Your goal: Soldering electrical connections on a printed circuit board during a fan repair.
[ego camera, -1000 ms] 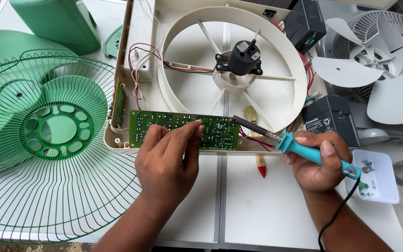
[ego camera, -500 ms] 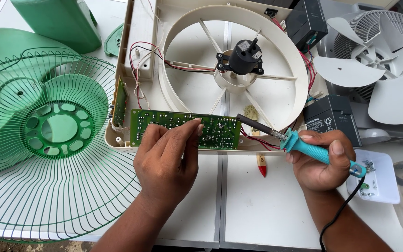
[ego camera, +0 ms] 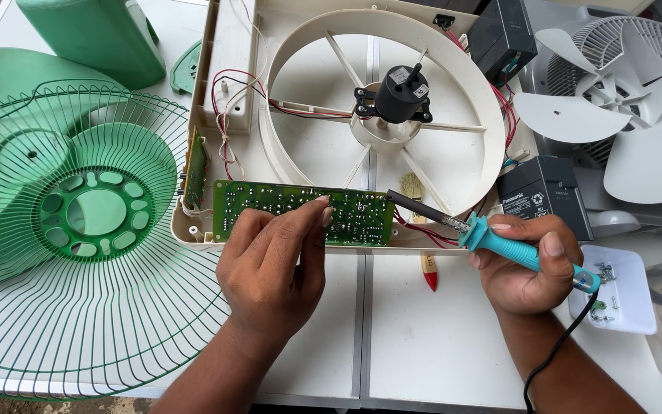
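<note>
My left hand [ego camera: 273,261] pinches a long green circuit board [ego camera: 300,211] and holds it upright against the lower rim of a cream fan housing [ego camera: 285,92]. My right hand [ego camera: 526,264] grips a soldering iron with a teal handle [ego camera: 499,244]; its dark tip touches the board's right end. Red and black wires run from the board into the housing. A black motor [ego camera: 401,93] sits at the hub of the housing's ring.
A green wire fan grille [ego camera: 78,230] lies left, a green base [ego camera: 93,34] behind it. White fan blades [ego camera: 614,123] and two black batteries [ego camera: 545,192] sit right. A white lid with screws [ego camera: 614,295] and a small brush [ego camera: 427,270] lie near my right hand.
The soldering iron's tip has slid left along the wires onto the board's right end. My left hand keeps its hold on the board.
</note>
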